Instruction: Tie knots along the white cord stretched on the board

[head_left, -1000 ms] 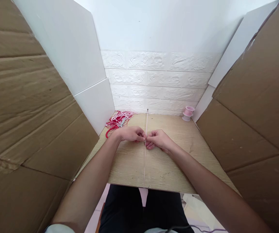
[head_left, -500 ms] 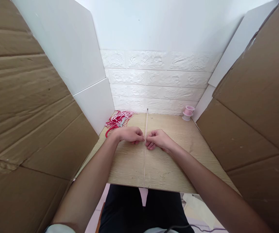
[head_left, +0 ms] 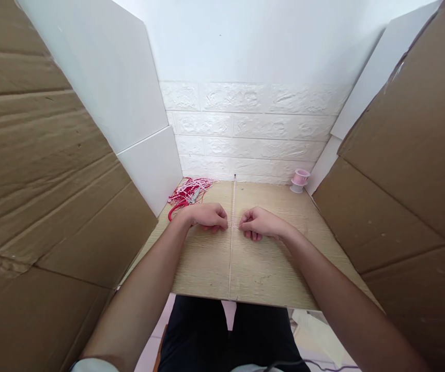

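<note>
Thin pale-pink cord, taut down the middle of the light wood-grain tabletop, near end lost at the front edge. Now drawn apart after nearly meeting there: left hand and right hand, fingers pinching fine pale strands, apparently tightening these across. Too small to make out: any knot. Partly hidden beyond left hand: red-handled metal scissors.

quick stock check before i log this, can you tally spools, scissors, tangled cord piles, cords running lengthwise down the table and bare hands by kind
Spool of pink thread: 1
Red-handled scissors: 1
Tangled red-and-pale cord pile: 1
Lengthwise pale cord: 1
Bare hands: 2 (left hand, right hand)
Total: 6
</note>
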A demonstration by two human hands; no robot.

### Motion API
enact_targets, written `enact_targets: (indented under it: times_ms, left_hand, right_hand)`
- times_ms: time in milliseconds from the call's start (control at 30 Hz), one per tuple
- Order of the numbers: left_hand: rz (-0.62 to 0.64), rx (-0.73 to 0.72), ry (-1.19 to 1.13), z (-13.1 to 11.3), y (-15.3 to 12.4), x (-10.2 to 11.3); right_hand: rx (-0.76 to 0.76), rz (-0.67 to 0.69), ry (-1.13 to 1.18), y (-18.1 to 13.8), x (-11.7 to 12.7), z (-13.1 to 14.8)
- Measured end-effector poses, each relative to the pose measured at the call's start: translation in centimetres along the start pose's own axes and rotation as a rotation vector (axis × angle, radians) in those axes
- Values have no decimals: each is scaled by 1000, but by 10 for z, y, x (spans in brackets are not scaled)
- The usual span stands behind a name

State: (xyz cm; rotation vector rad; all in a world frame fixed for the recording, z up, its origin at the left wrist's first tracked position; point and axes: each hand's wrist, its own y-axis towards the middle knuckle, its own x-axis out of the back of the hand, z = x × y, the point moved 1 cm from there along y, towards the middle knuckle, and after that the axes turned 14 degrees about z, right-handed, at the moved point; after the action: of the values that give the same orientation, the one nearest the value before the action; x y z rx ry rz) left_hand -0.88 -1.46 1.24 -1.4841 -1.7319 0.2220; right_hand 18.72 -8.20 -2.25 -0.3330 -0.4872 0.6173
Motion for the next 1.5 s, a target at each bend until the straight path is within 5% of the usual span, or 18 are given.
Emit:
enact_targets:
  times_ms: [333, 500, 900, 1500]
  left_hand:
    - [-14, 43, 27, 2, -2, 3]
    - [-98, 35, 42, 0, -5, 5]
    - [-75, -50, 13, -9, 1, -2]
    - [-159, -27, 62, -10, 2, -4]
  right_hand:
    - [83, -127, -369, -3, 8, 0]
    - [84, -174, -393, -1, 5, -1]
    - [179, -226, -503, 14, -7, -6]
    - [-7, -329, -758, 13, -10, 1]
